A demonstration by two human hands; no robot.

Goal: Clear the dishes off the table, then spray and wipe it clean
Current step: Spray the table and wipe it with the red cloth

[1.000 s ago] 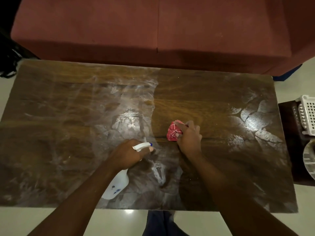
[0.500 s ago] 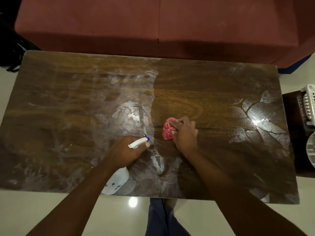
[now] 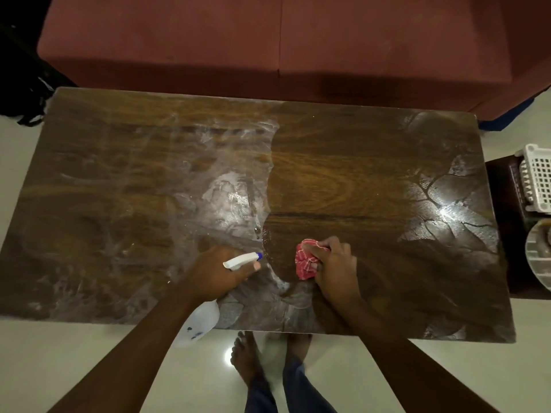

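The dark wooden table [image 3: 343, 180] fills the view, with whitish wet streaks on its left half and far right, and a dry patch in the middle. My left hand [image 3: 214, 272] grips a white spray bottle [image 3: 198, 323] near the front edge, its blue-tipped nozzle pointing right. My right hand [image 3: 337, 263] presses a bunched red cloth [image 3: 305, 260] onto the tabletop just right of the nozzle.
A red-brown sofa [image 3: 283, 40] runs along the table's far side. On a dark side stand [image 3: 507, 234] at the right sit a white plastic basket [image 3: 536, 177] and a pale dish [image 3: 539, 257]. My bare feet [image 3: 247, 359] stand on the pale floor below the front edge.
My right hand has drawn the red cloth toward the front edge. The left hand with the bottle has stayed near the same spot. The view shifted slightly.
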